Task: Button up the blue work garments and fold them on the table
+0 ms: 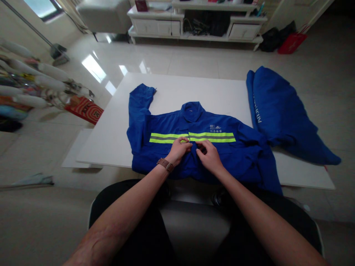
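Observation:
A blue work jacket (pixel 166 123) lies front up on the white table (pixel 222 92), its collar pointing away from me and its lower part over the near edge. A yellow-green reflective band crosses its chest, with a white logo above it on the right. My left hand (pixel 179 149), with a brown watch strap at the wrist, pinches the cloth of the front opening just below the band. Close beside it, my right hand (pixel 208 153) has its fingers curled at the same opening; what lies between its fingertips is too small to make out.
A folded blue garment (pixel 283 107) with white lettering lies at the table's right end. Beyond the table stands a white TV cabinet (pixel 155 24). Wrapped rolls (pixel 52 81) and a red bag (pixel 85 109) are at the left. My knees are under the near edge.

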Demonstrator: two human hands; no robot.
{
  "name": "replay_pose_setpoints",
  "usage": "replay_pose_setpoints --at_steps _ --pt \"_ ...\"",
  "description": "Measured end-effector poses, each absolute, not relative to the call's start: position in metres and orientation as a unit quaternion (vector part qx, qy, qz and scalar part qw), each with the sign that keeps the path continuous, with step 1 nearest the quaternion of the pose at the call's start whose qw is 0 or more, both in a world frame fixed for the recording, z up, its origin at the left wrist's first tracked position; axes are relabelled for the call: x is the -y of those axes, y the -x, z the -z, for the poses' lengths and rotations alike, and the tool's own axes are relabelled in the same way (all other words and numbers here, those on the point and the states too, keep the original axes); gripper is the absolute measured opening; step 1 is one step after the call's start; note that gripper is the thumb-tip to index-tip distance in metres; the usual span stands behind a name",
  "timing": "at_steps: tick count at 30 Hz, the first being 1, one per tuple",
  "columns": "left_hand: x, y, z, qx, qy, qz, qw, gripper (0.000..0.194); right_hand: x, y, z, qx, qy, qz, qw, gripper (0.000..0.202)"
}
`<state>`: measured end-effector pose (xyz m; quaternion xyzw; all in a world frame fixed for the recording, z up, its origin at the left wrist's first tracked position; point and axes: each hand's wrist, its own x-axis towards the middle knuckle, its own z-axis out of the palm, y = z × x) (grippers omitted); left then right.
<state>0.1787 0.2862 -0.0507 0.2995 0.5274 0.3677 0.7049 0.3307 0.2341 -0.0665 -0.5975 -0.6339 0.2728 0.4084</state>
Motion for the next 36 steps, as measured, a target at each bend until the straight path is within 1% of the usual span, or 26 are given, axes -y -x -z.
replay_pose_setpoints --at_steps 14,21,30,36 --pt "-0.2858 -0.1787 0.0504 -0.547 -0.262 -0.361 0.709 0.031 -0.2323 -0.3298 0.0615 0.632 0.599 -0.285 0.401 0.029" --pt "-0.2865 -0.1786 0.0496 -0.547 -0.242 -0.354 0.719 0.027 -0.2320 -0.3296 0.0608 0.635 0.597 -0.287 0.397 0.030" --pt "-0.2876 -0.1787 0.0499 -0.548 -0.233 -0.357 0.720 0.032 -0.2308 -0.3284 0.0591 0.645 0.592 -0.281 0.393 0.030" --pt "-0.2876 -0.1792 0.0484 -0.547 -0.229 -0.358 0.721 0.030 -0.2311 -0.3291 0.0581 0.654 0.590 -0.261 0.395 0.028"
